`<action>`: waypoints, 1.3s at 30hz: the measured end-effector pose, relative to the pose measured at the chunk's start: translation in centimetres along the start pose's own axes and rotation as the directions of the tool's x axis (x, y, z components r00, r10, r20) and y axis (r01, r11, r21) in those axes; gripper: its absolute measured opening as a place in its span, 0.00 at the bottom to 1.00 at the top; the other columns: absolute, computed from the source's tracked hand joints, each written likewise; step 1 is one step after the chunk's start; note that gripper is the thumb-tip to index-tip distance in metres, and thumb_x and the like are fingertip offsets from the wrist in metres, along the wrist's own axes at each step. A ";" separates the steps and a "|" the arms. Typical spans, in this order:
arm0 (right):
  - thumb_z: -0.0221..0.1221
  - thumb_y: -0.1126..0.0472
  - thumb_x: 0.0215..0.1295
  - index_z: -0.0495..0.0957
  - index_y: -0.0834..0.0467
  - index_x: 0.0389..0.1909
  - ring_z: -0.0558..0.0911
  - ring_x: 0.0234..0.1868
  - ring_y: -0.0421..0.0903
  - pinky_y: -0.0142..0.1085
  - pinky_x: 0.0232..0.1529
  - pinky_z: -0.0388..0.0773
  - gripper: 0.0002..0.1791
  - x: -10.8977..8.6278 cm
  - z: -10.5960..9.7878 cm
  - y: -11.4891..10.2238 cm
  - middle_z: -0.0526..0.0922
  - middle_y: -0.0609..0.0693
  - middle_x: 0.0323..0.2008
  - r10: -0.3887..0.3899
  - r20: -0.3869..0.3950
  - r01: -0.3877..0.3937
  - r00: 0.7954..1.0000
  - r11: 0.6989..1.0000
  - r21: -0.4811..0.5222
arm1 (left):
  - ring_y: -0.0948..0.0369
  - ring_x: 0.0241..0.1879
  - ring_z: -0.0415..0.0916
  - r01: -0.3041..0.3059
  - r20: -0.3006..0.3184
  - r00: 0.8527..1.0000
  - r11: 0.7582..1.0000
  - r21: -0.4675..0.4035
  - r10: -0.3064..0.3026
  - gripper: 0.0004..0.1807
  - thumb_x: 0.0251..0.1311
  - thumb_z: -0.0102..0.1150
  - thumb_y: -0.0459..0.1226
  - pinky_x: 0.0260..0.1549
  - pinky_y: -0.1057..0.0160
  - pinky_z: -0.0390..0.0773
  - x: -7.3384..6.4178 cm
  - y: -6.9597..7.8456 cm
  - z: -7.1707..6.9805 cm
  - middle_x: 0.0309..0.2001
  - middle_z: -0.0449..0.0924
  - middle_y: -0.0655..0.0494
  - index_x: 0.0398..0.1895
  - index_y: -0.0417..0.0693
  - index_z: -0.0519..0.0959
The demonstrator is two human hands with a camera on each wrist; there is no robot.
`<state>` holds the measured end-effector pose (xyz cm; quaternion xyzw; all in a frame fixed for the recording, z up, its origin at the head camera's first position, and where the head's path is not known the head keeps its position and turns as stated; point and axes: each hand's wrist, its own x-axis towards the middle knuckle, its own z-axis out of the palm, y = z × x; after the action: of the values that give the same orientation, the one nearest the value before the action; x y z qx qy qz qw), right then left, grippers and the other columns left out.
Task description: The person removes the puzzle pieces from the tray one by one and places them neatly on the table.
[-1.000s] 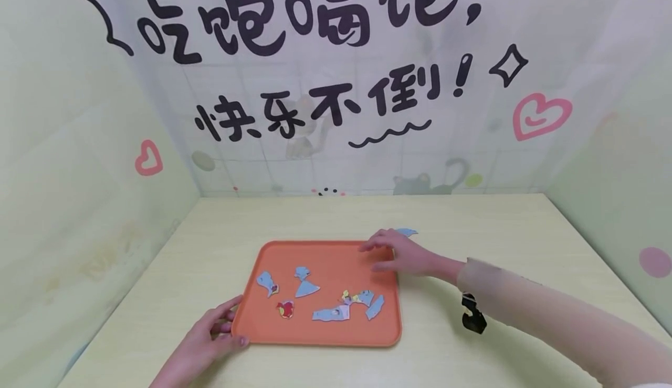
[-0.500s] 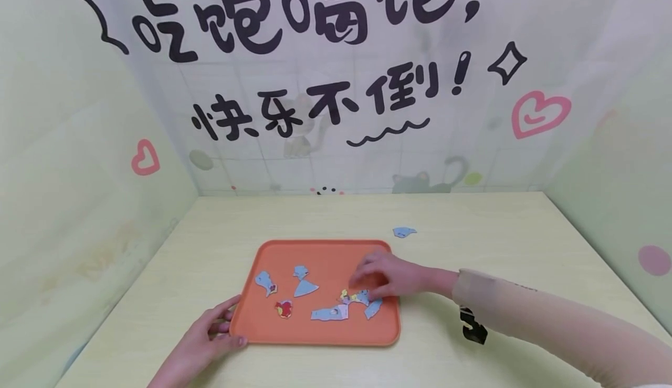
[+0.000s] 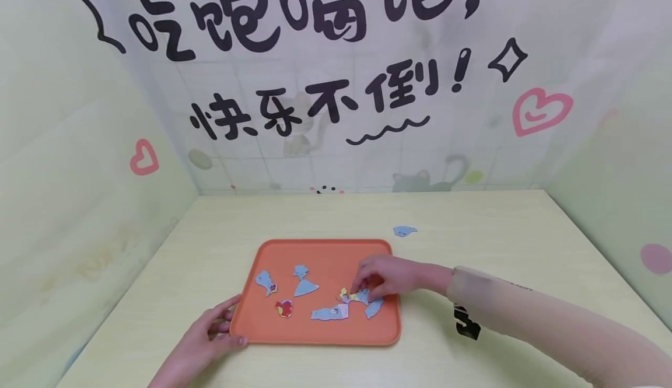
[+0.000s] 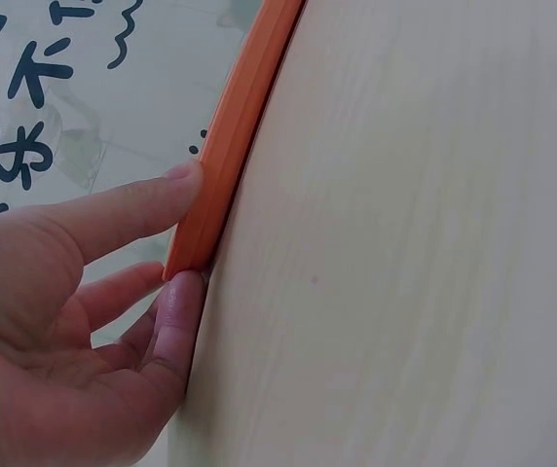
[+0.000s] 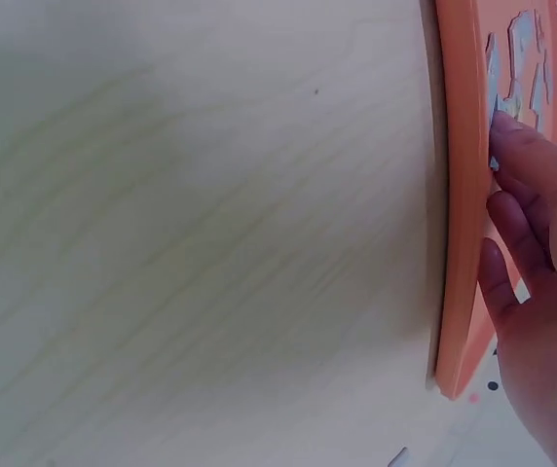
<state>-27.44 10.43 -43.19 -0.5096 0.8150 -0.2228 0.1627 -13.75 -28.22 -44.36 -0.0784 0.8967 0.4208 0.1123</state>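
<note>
While left fingers (image 4: 147, 211) grip the tray (image 3: 294, 333), bent right fingers (image 5: 524, 229) touch a blue piece (image 3: 362, 297) among others (image 3: 329, 313), hold unclear.

- Black Chinese lettering (image 3: 333, 105) spread across a pale backdrop (image 3: 462, 149).
- Pink hearts (image 3: 535, 116) flanked the words.
- A grey cat print (image 3: 418, 184) showed above the pale desk (image 3: 472, 224).

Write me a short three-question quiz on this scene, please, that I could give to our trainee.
1. Multiple choice: where is the blue piece that lies outside the tray? A) beyond its far right corner; B) before its near edge; C) in the left hand.
2. True or false: the right hand is over the tray's right side, apart from the red piece.
3. Which hand touches the tray near its near left corner?

Key: 1. A. 2. True. 3. The left hand.
</note>
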 end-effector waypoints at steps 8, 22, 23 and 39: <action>0.64 0.56 0.65 0.82 0.50 0.51 0.74 0.45 0.37 0.28 0.50 0.72 0.14 -0.3 0.3 0.0 0.80 0.43 0.43 0.011 -0.018 -0.011 1.000 1.000 -0.020 | 0.59 0.48 0.74 -0.021 -0.003 1.000 1.000 0.021 0.021 0.46 0.50 0.74 0.45 0.42 0.69 0.75 0.0 0.0 0.0 0.57 0.72 0.48 0.74 0.52 0.63; 0.64 0.54 0.65 0.80 0.49 0.52 0.72 0.50 0.36 0.31 0.56 0.72 0.15 -1.2 0.3 -0.1 0.79 0.41 0.48 0.085 -0.072 -0.088 0.994 0.996 -0.033 | 0.58 0.48 0.73 -0.011 -0.009 1.000 1.000 0.026 0.011 0.47 0.50 0.75 0.46 0.40 0.71 0.76 -0.1 0.0 0.1 0.57 0.71 0.47 0.74 0.49 0.63; 0.64 0.54 0.65 0.80 0.49 0.52 0.72 0.50 0.35 0.31 0.57 0.72 0.15 -1.2 0.2 -0.1 0.80 0.40 0.48 0.096 -0.077 -0.098 0.992 0.995 -0.028 | 0.58 0.48 0.73 -0.010 -0.009 1.000 1.000 0.028 0.011 0.47 0.50 0.75 0.46 0.40 0.71 0.76 -0.1 0.0 0.1 0.57 0.71 0.47 0.74 0.49 0.63; 0.64 0.57 0.64 0.82 0.53 0.51 0.76 0.49 0.45 0.39 0.52 0.76 0.15 -3.2 -2.2 1.4 0.82 0.44 0.46 0.040 -0.264 -0.061 0.964 0.996 -0.069 | 0.58 0.48 0.72 0.006 -0.002 1.000 1.000 0.027 -0.006 0.49 0.49 0.75 0.47 0.42 0.69 0.75 0.1 0.0 0.1 0.58 0.71 0.47 0.74 0.49 0.62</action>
<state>-28.19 14.28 -41.89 -0.4605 0.8500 -0.2528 0.0393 -13.83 -28.14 -44.40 -0.0799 0.9023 0.4082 0.1136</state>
